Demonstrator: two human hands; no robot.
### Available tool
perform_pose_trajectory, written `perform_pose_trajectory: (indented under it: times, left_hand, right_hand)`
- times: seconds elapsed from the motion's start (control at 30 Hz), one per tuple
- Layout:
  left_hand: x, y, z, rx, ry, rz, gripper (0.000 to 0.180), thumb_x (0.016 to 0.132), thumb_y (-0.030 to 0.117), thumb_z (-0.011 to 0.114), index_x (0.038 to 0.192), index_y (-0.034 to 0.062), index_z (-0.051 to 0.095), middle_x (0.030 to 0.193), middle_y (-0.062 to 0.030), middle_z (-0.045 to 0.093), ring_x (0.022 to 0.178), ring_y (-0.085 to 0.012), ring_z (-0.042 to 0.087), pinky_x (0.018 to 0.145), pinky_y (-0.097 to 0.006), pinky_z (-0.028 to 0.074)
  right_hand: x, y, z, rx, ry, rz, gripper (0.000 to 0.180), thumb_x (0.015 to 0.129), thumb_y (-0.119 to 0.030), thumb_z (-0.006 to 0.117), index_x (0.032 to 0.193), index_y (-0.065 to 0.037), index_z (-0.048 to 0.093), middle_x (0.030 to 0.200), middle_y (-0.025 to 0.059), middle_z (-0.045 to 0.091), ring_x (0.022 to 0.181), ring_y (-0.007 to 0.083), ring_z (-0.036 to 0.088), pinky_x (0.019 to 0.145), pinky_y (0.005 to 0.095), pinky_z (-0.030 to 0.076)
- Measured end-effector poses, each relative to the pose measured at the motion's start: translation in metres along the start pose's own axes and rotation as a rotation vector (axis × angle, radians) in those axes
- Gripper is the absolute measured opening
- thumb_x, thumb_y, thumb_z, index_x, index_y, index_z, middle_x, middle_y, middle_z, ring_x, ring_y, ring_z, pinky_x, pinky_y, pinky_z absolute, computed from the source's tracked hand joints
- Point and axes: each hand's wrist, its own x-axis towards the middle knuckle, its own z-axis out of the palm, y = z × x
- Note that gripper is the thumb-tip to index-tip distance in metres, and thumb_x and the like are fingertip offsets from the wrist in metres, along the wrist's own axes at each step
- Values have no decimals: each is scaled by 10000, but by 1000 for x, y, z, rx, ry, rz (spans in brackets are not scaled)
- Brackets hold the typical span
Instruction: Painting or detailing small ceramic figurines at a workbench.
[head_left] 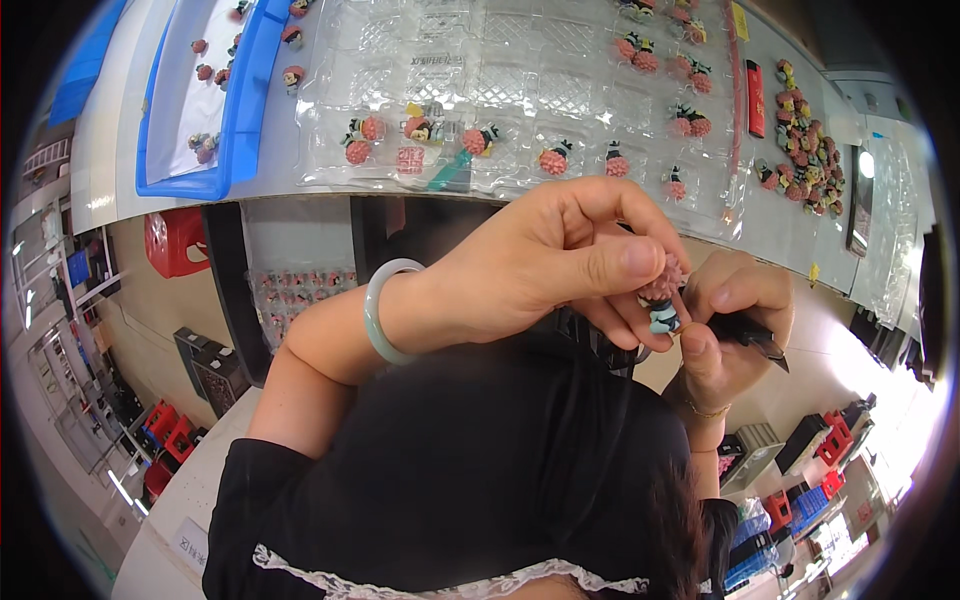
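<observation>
figurine (662,300): fuzzy pink top, teal-and-black bit underneath; pinched in the left hand (545,262)
tool (752,337): plain black, glossy; sits in the right hand (725,325)
bangle (380,310): pale jade green, kinda milky, no pattern
wrist chain (703,411): thin gold
blister trays (520,90): clear plastic with a diamond-grid embossing; pink figurines dotted in the pockets
bin (240,110): bright blue rim, white inside
tabletop (120,130): pale white-grey
loose pile (805,160): pink mixed with yellow and dark green bits
flat pack (756,98): red
stool (175,242): red
top (470,470): black, white lace trim along the edge
floor crates (170,432): red
</observation>
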Motion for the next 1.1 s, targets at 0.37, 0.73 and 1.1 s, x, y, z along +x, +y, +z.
perform_pose_trajectory:
  times: [0.37,0.73,1.1]
  left_hand:
    - [-1,-2,2,-24,27,-16,408,779,409,550,913,41,437,801,-170,583,735,-227,612,563,-236,519]
    - [2,-3,-1,-59,50,-48,403,779,433,532,822,54,405,805,-183,585,639,-203,624,487,-209,506]
    - [6,-10,-7,-24,79,2,374,761,404,577,765,74,400,769,-114,572,580,-175,603,479,-226,502]
  right_hand:
    - [-1,0,-2,-65,-14,-23,273,597,-149,735,741,-23,540,557,6,462,476,88,385,445,219,271]
    - [-1,0,-4,-82,-30,61,278,567,-141,744,721,-17,548,584,12,478,491,96,400,460,219,297]
    - [3,-2,-2,-142,-103,127,288,568,-91,739,777,-6,561,665,31,532,503,75,422,456,194,319]
